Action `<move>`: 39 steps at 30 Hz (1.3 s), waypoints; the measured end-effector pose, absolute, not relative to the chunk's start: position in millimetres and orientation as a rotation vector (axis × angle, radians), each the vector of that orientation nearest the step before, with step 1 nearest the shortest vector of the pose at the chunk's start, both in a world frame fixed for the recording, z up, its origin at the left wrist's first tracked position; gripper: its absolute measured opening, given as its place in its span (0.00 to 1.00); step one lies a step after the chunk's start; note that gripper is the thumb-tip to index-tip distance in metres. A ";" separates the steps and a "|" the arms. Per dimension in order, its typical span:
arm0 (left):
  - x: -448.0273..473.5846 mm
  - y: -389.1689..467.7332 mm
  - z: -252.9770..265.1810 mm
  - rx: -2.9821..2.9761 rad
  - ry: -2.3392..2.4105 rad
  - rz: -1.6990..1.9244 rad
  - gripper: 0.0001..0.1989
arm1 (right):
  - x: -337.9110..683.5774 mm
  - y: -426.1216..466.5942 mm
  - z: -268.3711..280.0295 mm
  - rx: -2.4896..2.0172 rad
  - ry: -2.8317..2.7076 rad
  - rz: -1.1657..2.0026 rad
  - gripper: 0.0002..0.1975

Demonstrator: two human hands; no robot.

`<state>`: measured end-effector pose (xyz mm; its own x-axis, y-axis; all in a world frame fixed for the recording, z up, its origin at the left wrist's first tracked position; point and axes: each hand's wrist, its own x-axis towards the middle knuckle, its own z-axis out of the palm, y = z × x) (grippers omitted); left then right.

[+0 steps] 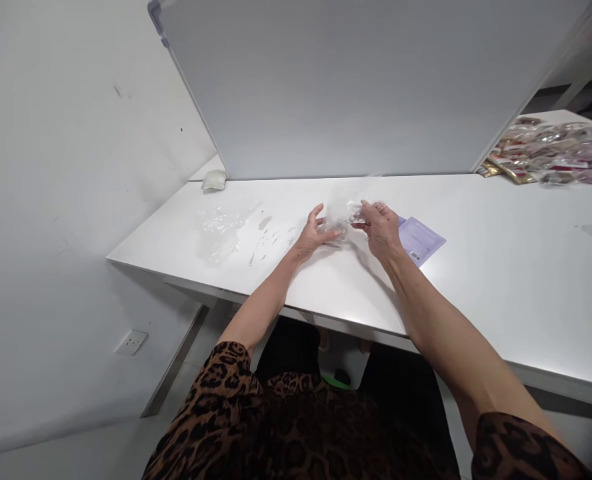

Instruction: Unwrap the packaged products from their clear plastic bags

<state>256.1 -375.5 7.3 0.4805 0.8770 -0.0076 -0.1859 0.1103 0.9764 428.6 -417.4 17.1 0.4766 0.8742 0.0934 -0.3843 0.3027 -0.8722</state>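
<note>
Crumpled clear plastic wrap (342, 211) is bunched between my two hands, just above the white table. My left hand (312, 239) curves round its near left side, thumb and fingers against the film. On the other side, my right hand (382, 230) pinches the plastic between thumb and fingers. Whether anything lies inside the film, I cannot make out. Flat purple packets (423, 239) rest on the table beside my right hand, one with a barcode and partly under another's edge.
More loose clear plastic (221, 233) lies on the table at the left. A small pale packet (214, 180) sits at the back left corner. A grey panel (336, 93) stands along the back edge. Many wrapped packets (566, 152) are heaped at the far right.
</note>
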 end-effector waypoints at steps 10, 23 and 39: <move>260.6 -368.4 1.1 1.012 0.691 0.946 0.12 | 444.0 -416.6 23.7 -0.682 -0.390 1.063 0.13; 246.4 -370.6 23.1 0.476 0.593 1.078 0.14 | 459.3 -416.9 17.7 -0.712 -0.399 1.032 0.18; 251.6 -382.2 7.3 0.841 0.594 0.997 0.51 | 427.0 -409.9 1.5 -0.717 -0.432 1.017 0.13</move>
